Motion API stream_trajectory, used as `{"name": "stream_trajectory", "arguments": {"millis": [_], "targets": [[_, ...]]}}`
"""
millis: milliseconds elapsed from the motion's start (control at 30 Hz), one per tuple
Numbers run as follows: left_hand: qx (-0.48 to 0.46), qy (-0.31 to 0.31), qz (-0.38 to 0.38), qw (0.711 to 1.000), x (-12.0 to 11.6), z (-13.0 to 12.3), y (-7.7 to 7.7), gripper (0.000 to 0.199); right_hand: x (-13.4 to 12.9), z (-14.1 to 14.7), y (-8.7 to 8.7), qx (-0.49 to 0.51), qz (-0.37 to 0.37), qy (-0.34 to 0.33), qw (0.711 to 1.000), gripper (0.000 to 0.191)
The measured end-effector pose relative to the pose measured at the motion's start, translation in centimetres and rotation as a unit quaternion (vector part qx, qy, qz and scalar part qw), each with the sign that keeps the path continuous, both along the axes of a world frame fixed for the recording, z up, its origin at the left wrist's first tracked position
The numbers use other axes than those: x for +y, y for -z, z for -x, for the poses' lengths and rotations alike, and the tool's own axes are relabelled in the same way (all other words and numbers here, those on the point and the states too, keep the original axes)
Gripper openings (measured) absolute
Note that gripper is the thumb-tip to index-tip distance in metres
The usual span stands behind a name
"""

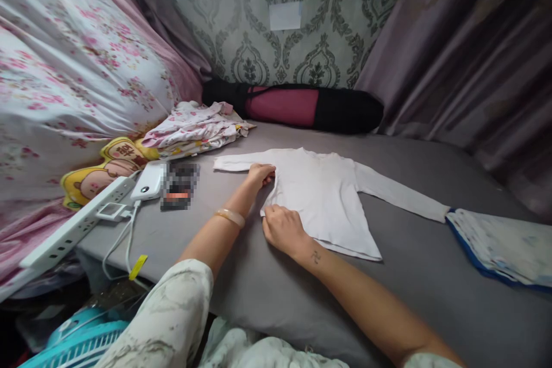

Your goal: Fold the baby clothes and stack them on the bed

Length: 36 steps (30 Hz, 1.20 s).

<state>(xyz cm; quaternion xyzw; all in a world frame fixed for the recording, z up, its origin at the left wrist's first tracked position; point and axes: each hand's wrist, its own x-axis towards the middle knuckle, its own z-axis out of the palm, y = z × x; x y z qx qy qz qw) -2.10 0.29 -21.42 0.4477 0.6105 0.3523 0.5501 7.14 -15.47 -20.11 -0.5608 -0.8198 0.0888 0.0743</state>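
Observation:
A white long-sleeved shirt (pixel 319 195) lies spread on the grey bed sheet (pixel 414 287), its neckline toward the wall and both sleeves stretched out sideways. My left hand (pixel 261 175) is closed on the shirt's left edge, just below the armpit. Lower down, my right hand (pixel 284 229) pinches the bottom left corner of the same shirt near the hem. The fabric between the two hands is slightly lifted and creased. The end of the right sleeve touches a folded pale cloth with blue edging (pixel 500 247).
Left of the shirt are a white power strip (pixel 81 213), a white power bank (pixel 149 181) with cables and a blurred-out dark object (pixel 179 187). Behind them sit folded printed clothes (pixel 198 129) and a yellow cushion (pixel 107 169). A long black and maroon bag (pixel 284 106) lies against the wall.

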Motion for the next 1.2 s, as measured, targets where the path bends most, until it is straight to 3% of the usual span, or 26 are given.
{"name": "stream_trajectory", "arguments": {"millis": [133, 300, 400, 500, 600, 733, 800, 867, 933, 967, 1067, 1200], "targets": [[-0.011, -0.009, -0.033, 0.999, 0.1, -0.1, 0.1, 0.011, 0.7, -1.8, 0.4, 0.122, 0.033, -0.009, 0.992, 0.025], [0.063, -0.013, -0.078, 0.995, 0.8, -0.3, 0.3, 0.008, 2.1, -3.4, 0.6, 0.283, 0.148, -0.033, 0.947, 0.032], [0.099, -0.008, -0.078, 0.992, 1.2, -0.3, 0.7, 0.009, 2.3, -3.5, 0.9, 0.322, 0.234, -0.050, 0.916, 0.031], [0.144, 0.001, -0.090, 0.986, 1.3, -0.2, 1.1, 0.007, 2.0, -3.3, 1.2, 0.304, 0.204, -0.065, 0.928, 0.023], [0.265, 0.017, -0.144, 0.953, 1.0, -0.1, 1.2, 0.007, 1.8, -3.4, 1.1, 0.289, 0.207, -0.093, 0.930, 0.021], [0.438, 0.051, -0.185, 0.878, -0.1, -0.1, 0.6, 0.020, 2.4, -4.9, -0.3, 0.298, 0.296, -0.167, 0.892, 0.024], [0.499, 0.065, -0.214, 0.837, -0.8, -0.5, -0.1, 0.022, 3.2, -6.2, -0.8, 0.287, 0.261, -0.123, 0.914, 0.029], [0.533, 0.097, -0.271, 0.796, -1.6, -1.2, -0.7, 0.023, 4.3, -7.5, -0.8, 0.250, 0.130, -0.011, 0.959, 0.032], [0.523, 0.171, -0.339, 0.763, -2.1, -2.3, -0.8, 0.023, 5.5, -8.7, 0.0, 0.180, -0.002, 0.099, 0.979, 0.037], [0.502, 0.221, -0.368, 0.751, -2.3, -2.9, -0.6, 0.024, 6.0, -9.2, 0.6, 0.142, -0.032, 0.131, 0.981, 0.041], [0.450, 0.331, -0.386, 0.734, -2.5, -4.8, 0.8, 0.033, 7.4, -10.3, 2.4, 0.068, -0.009, 0.163, 0.984, 0.052], [0.470, 0.328, -0.337, 0.747, -2.2, -5.6, 3.0, 0.049, 8.5, -11.5, 3.0, 0.094, 0.054, 0.151, 0.983, 0.059]]}}
